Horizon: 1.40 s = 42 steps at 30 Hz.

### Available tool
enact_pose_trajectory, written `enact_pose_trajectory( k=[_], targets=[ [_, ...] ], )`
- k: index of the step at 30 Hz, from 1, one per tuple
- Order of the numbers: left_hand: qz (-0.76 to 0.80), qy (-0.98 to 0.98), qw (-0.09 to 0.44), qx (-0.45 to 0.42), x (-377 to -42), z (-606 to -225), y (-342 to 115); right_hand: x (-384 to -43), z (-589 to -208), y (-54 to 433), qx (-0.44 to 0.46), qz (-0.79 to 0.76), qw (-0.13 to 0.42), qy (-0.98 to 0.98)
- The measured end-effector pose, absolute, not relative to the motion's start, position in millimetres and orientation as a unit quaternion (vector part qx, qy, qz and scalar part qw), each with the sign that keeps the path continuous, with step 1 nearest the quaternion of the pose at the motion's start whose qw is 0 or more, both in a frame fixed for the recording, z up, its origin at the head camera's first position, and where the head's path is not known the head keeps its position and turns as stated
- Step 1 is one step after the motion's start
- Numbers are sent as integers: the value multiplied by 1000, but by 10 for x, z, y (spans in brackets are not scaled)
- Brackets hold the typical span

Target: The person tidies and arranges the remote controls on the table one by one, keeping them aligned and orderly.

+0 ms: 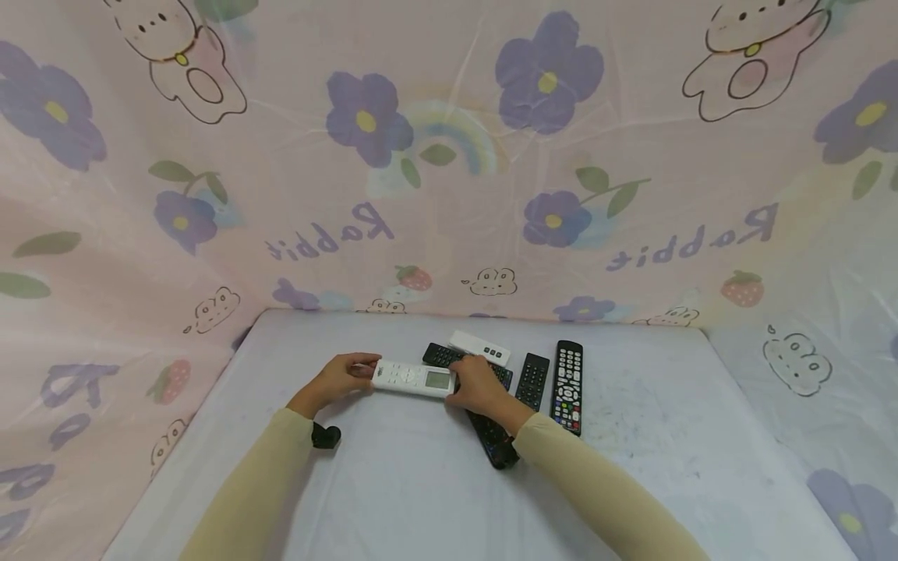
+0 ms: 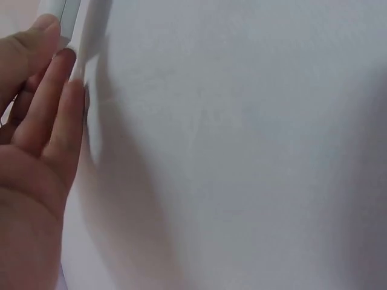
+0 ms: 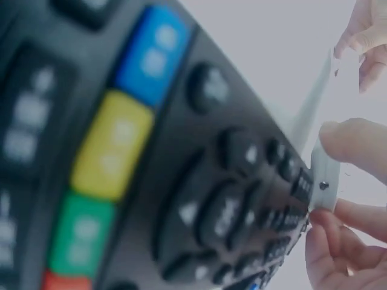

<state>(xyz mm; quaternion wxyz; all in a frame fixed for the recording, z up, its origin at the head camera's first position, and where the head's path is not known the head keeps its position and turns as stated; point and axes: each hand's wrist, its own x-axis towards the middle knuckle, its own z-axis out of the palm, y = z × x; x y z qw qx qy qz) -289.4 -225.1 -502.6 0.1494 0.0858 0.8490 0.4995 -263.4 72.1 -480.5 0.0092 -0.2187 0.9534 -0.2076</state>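
Note:
A white air-conditioner remote [image 1: 407,377] with a small grey screen lies crosswise between both hands, face up. My left hand [image 1: 337,383] pinches its left end; in the left wrist view the thumb and fingertips meet at the corner of the white remote [image 2: 68,21]. At the screen end, my right hand [image 1: 482,387] grips it, thumb on one side and fingers on the other, as the right wrist view shows at the remote's end [image 3: 325,181]. Beneath the right hand and wrist lies a long black remote [image 1: 494,440], partly hidden.
Behind the right hand are a second white remote [image 1: 480,347] and a black remote [image 1: 440,355]. Two more black remotes, a smaller one [image 1: 533,380] and one with coloured buttons [image 1: 568,382], lie to the right. A patterned curtain [image 1: 449,195] encloses the white table [image 1: 393,483].

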Motion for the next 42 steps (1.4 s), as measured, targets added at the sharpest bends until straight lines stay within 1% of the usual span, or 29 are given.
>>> enact_pose_trajectory(
  k=[4,10,13,16,23,27,36,42],
  targets=[
    [529,829,167,69,-2875,-5003,-2247,-2644,-4761,731,-209,-230,24,950],
    [541,818,178,74,-2851,-4995,-2257,-2661,-4690,753,-201,-284,26,937],
    [556,807,184,76,-2836,-4976,-2245,-2663,-4661,771,-190,-302,35,933],
    [563,802,183,82,-2821,-4959,-2236,-2665,-4654,795,-177,-325,46,928],
    [574,795,170,101,-2795,-4851,-2191,-2688,-4649,854,-143,-357,39,922],
    [573,795,169,110,-2798,-4806,-2170,-2722,-4655,890,-133,-384,48,912],
    [580,790,171,105,-2748,-4806,-2112,-2766,-4591,1022,-160,-423,64,889],
    [578,790,177,102,-2682,-4767,-2081,-2823,-4612,1079,-154,-428,88,886]
  ],
)
